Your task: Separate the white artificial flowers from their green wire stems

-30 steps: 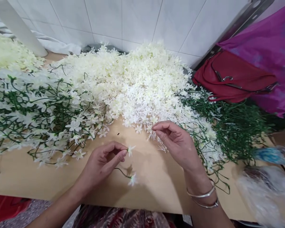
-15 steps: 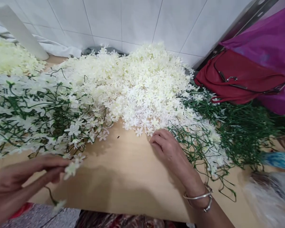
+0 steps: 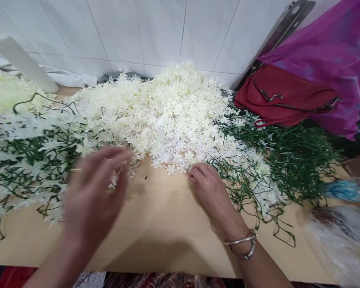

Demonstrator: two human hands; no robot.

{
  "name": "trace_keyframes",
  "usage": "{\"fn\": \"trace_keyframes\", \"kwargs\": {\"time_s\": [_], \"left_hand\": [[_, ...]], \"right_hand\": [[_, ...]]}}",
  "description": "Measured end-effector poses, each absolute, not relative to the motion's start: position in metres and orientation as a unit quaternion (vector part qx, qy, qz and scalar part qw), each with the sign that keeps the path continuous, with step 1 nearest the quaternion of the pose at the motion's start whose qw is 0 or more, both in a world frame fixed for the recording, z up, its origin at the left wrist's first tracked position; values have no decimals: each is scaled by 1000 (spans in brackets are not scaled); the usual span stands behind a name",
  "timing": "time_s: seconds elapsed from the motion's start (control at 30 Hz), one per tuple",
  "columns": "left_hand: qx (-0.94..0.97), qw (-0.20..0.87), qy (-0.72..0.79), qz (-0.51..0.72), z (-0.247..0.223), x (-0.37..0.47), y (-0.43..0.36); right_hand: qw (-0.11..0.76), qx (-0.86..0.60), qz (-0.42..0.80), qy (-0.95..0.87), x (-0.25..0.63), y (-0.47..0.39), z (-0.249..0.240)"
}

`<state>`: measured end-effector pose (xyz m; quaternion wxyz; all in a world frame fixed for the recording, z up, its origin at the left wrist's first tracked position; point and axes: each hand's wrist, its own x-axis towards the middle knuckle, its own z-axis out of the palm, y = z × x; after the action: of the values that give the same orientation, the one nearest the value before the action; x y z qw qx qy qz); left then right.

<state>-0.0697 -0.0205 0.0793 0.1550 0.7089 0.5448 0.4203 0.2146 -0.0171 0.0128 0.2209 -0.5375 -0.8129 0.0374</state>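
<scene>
A large heap of small cream-white artificial flowers (image 3: 180, 108) lies across the wooden table (image 3: 159, 224). At the left is a pile of white flowers on green stems (image 3: 33, 156). My left hand (image 3: 96, 188), blurred by motion, is over the right edge of that pile, its fingers pointing toward the heap; no flower can be made out in it. My right hand (image 3: 205, 184) rests at the heap's front edge with curled fingers; its fingertips touch the loose flowers, and what they pinch is too small to tell. Bare green stems (image 3: 243, 184) lie just right of it.
A red handbag (image 3: 285, 96) and a purple bag (image 3: 324, 64) are at the back right, beside more green stems (image 3: 300, 152). Clear plastic (image 3: 339, 240) lies at the right front. A white tube (image 3: 27, 64) leans at the back left, near the tiled wall (image 3: 162, 32).
My left hand has moved right and up from the table's left front, and the flower sprig it held no longer shows in it. My right hand has stayed nearly in place. The view has shifted slightly.
</scene>
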Motion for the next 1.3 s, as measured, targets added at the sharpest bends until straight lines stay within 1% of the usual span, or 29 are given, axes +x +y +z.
{"fn": "trace_keyframes", "kwargs": {"time_s": [0.03,0.07,0.17,0.23,0.3,0.37,0.47,0.53,0.6,0.7,0.8,0.87,0.9,0.97,1.13,1.2,1.3], "left_hand": [[759,95,504,402,69,-52,-19],[793,77,480,367,58,-37,-16],[824,61,474,305,23,-9,-1],[828,51,483,280,8,-5,8],[835,35,481,266,1,-5,13],[844,19,471,255,-1,-5,15],[852,24,456,258,-1,-4,16],[845,56,447,288,-1,-5,15],[822,113,441,341,0,-6,13],[753,259,435,421,1,-7,7],[627,434,436,479,2,-3,2],[549,513,435,496,2,1,1],[522,536,438,498,3,3,1],[493,559,448,494,5,6,2],[445,571,462,512,9,7,4],[434,580,454,518,9,7,4],[430,587,446,521,9,7,3]], "right_hand": [[236,-535,34,-810,215,-16,12],[257,-534,29,-805,215,-16,11],[348,-531,14,-772,218,-16,15],[408,-535,33,-739,220,-17,22],[453,-552,94,-693,219,-19,33],[488,-565,182,-640,215,-20,43],[519,-551,290,-585,203,-19,54],[529,-537,330,-569,195,-16,55],[534,-531,354,-556,188,-14,49],[534,-535,375,-537,183,-11,35],[536,-541,333,-556,185,-10,28],[534,-543,279,-584,186,-10,29],[533,-543,262,-594,187,-11,30],[538,-535,270,-592,186,-12,32],[551,-511,341,-565,176,-19,29],[545,-503,328,-585,172,-21,27],[530,-505,272,-624,166,-21,25]]}}
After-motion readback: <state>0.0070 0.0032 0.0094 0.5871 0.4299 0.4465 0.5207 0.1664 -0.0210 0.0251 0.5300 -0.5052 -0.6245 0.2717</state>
